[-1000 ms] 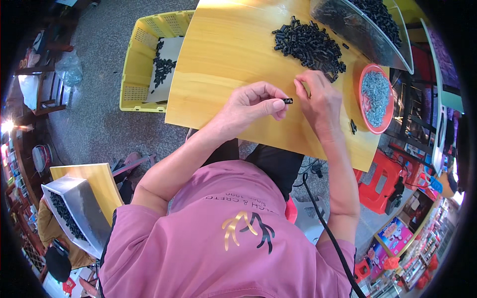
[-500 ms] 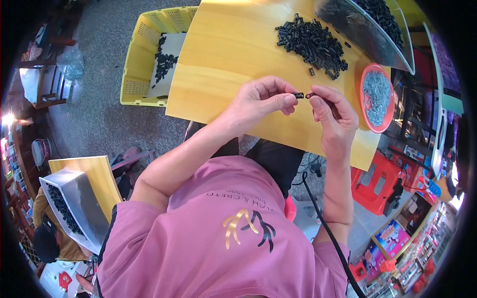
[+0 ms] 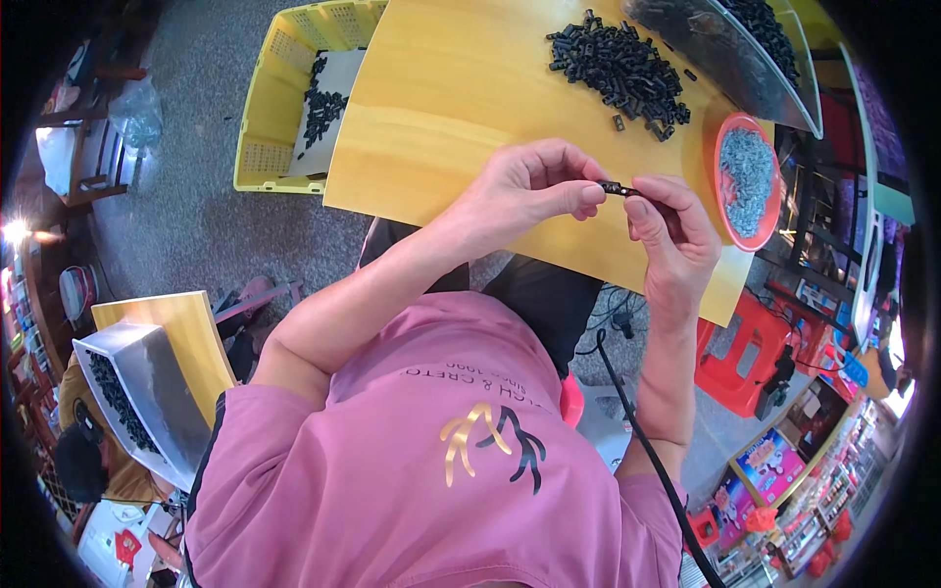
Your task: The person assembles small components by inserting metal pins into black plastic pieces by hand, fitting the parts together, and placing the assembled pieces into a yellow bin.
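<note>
Above the yellow wooden table (image 3: 431,108), my left hand (image 3: 544,191) pinches a small black plastic piece (image 3: 612,187) between thumb and fingertips. My right hand (image 3: 676,225) is closed at the other end of it, its thumb and index finger pressed round a small dark part that the fingertips mostly hide. Both parts seem to touch end to end. Beyond my hands lies a heap of similar short black pieces (image 3: 618,73). Beside my right hand stands an orange-red bowl (image 3: 714,186) full of small silvery pieces (image 3: 747,181).
A clear bin (image 3: 725,54) of black pieces stands at the table's far right. On the left, a yellow crate (image 3: 257,127) holds scattered black pieces. A red stool (image 3: 720,377) stands at right. Behind on the left, a person (image 3: 83,461) is beside another bin (image 3: 167,392).
The two hands have come closer, and the gap between the black piece and the dark part has closed. The view has shifted slightly.
</note>
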The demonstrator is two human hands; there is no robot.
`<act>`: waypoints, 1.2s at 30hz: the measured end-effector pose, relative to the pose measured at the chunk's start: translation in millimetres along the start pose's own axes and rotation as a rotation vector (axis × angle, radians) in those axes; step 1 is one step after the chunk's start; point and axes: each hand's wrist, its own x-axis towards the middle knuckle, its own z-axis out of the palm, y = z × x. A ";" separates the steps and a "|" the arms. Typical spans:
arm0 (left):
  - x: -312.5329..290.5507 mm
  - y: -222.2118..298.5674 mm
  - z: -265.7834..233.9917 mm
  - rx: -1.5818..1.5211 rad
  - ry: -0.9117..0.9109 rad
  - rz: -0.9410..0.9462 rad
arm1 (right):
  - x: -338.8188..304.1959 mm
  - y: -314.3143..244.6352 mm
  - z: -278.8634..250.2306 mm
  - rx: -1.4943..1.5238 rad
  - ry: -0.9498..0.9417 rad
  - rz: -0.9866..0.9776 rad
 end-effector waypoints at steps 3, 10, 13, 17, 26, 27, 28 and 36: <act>-1.5 -0.2 0.2 -0.003 -0.007 0.004 | -0.7 0.0 -2.9 -0.033 -0.021 -0.017; -3.0 -1.1 -0.8 0.072 -0.007 0.031 | 1.8 -3.6 -4.9 -0.153 -0.054 -0.081; -3.6 -2.1 -1.0 0.067 -0.009 0.063 | 1.7 -2.9 -5.0 -0.137 -0.062 -0.080; -4.8 -0.6 1.3 0.114 0.004 0.086 | 0.5 -5.2 -1.9 -0.171 -0.067 -0.105; -0.1 -4.4 11.1 0.067 0.075 0.137 | -2.7 2.2 10.7 -0.041 0.072 -0.142; 0.3 -3.4 12.0 0.109 0.091 0.135 | -1.9 -1.8 7.5 -0.079 0.063 -0.101; 1.0 -3.2 11.5 0.109 0.091 0.134 | -0.6 -5.5 3.8 -0.118 0.054 -0.061; 6.0 3.4 -0.9 0.563 -0.077 0.376 | 4.9 -17.4 -15.7 -0.216 -0.144 -0.027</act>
